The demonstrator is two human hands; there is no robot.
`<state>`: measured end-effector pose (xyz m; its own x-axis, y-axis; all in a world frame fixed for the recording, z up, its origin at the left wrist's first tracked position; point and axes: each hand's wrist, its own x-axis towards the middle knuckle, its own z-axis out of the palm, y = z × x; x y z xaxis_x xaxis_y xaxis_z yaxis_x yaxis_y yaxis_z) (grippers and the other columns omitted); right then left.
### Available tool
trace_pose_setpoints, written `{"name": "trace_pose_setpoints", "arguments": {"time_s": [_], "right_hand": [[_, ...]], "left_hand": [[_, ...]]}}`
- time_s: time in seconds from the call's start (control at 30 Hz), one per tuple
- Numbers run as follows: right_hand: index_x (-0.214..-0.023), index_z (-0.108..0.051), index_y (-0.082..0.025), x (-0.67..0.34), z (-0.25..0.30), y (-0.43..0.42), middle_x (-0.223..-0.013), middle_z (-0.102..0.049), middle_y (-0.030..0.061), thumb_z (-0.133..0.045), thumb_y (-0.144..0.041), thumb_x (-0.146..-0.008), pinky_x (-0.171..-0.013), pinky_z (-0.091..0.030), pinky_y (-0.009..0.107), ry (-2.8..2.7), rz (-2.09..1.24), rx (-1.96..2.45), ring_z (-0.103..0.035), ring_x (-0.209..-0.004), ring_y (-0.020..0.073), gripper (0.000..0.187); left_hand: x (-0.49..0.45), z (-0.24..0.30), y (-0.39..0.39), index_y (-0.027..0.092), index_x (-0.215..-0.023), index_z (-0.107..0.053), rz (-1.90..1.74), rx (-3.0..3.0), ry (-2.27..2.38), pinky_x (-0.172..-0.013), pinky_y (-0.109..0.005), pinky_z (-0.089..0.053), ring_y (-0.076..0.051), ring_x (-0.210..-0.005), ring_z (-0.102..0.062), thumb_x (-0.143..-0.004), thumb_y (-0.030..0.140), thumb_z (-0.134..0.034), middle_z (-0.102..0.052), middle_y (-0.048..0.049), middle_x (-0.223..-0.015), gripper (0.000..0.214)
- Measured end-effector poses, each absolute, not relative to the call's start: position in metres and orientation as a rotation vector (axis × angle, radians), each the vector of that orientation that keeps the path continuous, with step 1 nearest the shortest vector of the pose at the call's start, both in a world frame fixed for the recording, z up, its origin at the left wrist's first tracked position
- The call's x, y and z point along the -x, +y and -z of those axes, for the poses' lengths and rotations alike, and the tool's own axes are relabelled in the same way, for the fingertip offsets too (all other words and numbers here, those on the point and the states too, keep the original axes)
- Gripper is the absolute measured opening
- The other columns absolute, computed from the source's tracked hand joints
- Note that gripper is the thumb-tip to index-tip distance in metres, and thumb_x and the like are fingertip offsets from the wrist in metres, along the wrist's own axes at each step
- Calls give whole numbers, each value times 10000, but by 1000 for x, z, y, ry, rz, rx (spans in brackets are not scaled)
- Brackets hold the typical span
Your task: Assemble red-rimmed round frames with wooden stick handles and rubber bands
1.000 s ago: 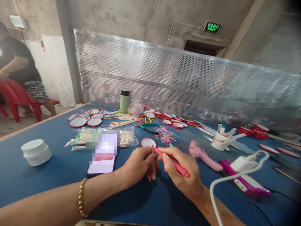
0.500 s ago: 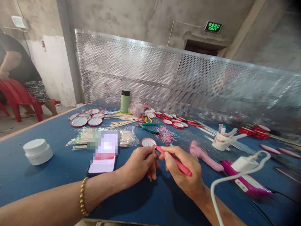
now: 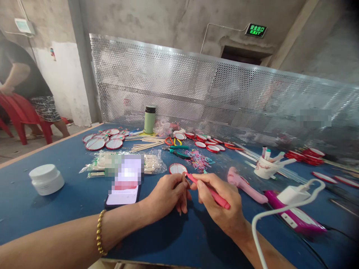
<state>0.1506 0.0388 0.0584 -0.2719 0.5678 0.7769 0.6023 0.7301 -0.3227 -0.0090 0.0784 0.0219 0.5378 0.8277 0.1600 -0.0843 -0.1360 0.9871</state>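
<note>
My left hand (image 3: 168, 192) is closed on a thin wooden stick (image 3: 184, 183), which it holds nearly upright between thumb and fingers. A pink marker pen (image 3: 214, 194) is gripped in my right hand (image 3: 221, 198), its tip at the upper part of the stick. Whether the tip touches the wood I cannot tell. Just behind my fingers lies a round white disc with a red rim (image 3: 177, 169), partly covered by my left hand. Beyond it are teal-handled pliers (image 3: 178, 151) and a heap of small coloured loops (image 3: 199, 160).
A phone (image 3: 123, 186) and a white jar (image 3: 46, 180) are on the left. To the right are a pink glue gun (image 3: 246, 186), a cup of markers (image 3: 265, 167), and a purple power strip (image 3: 294, 213) with a white cable. A perforated metal screen (image 3: 179, 82) stands behind. A person (image 3: 24, 71) stands far left.
Both hands keep the same hold on stick and pen. The whole view has shifted very slightly; otherwise little differs.
</note>
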Motion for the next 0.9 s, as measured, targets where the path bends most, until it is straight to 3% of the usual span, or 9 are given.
{"name": "trace_pose_setpoints", "arguments": {"time_s": [0.77, 0.9], "right_hand": [[-1008, -658, -177, -152, -57, 39, -716, -701, -18, -512, -160, -936, -558, -512, 184, -1957, 44, 910, -644, -555, 78, 164], [-1006, -657, -177, -152, -58, 39, -751, -715, -10, -515, -146, -930, -613, -527, 184, -1966, 56, 878, -672, -614, 84, 164]], "left_hand": [[8, -21, 79, 173, -758, -507, -899, -1494, 664, -393, -179, -430, -103, -383, -534, -936, 392, -445, -579, 8, -499, 289], [8, -21, 79, 175, -751, -501, -901, -1501, 668, -391, -179, -431, -103, -383, -532, -940, 379, -438, -577, 9, -495, 285]]}}
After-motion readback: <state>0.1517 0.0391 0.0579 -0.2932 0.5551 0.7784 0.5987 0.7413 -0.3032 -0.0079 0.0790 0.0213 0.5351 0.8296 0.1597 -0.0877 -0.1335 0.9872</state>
